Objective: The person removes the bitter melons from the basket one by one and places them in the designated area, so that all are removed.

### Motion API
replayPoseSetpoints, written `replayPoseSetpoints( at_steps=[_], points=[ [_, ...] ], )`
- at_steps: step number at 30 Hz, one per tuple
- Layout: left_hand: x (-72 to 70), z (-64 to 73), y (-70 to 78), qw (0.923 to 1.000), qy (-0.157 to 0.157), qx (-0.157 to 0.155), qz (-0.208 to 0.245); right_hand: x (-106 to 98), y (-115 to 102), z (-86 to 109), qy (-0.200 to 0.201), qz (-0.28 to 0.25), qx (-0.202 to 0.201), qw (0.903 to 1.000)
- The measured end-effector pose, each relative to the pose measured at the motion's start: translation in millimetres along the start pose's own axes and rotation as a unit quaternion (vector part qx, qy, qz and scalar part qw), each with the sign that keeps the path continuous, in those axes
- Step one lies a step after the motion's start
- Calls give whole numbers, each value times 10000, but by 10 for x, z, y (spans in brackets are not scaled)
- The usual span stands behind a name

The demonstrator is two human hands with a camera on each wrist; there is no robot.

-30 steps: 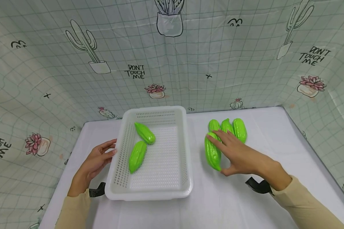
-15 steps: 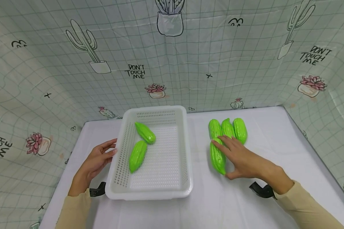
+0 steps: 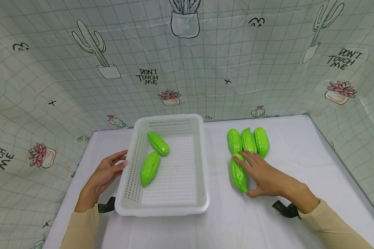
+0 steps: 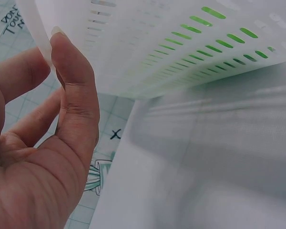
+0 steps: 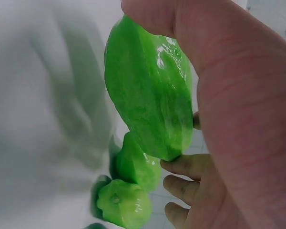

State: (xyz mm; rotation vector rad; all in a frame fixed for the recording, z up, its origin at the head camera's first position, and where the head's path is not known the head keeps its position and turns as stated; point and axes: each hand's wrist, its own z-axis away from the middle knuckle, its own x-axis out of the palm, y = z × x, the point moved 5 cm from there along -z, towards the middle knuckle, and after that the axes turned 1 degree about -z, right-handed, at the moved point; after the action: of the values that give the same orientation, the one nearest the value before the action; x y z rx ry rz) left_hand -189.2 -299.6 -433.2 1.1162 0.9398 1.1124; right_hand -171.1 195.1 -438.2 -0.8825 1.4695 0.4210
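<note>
- Green, glossy, the near gourd (image 3: 238, 175) lies on the bench (image 3: 219, 221) right of the basket (image 3: 162, 211), the right hand's (image 3: 266, 176) grip pinching it endwise.
- Slick skin and a tapered tip could let it slip.
- Set close, the far gourds (image 3: 248, 139) might get jostled.
- The left hand's (image 3: 104, 173) grip pinches the basket's left rim; a tug could skew it.

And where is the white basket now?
In the head view, the white basket stands just left of centre on the table, with the left hand at its edge and four green vegetables to its right.
</note>
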Motion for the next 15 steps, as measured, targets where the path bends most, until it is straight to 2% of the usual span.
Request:
replayPoseSetpoints(
  at_steps=[8, 15],
  points=[
    [5, -2, 5, 10000, 16, 21, -8, 43, 2, 27, 30, 0, -54, 10000],
    [4, 5, 3, 10000, 40, 9, -2, 86, 16, 43, -121, 21, 33, 9999]
  ],
)
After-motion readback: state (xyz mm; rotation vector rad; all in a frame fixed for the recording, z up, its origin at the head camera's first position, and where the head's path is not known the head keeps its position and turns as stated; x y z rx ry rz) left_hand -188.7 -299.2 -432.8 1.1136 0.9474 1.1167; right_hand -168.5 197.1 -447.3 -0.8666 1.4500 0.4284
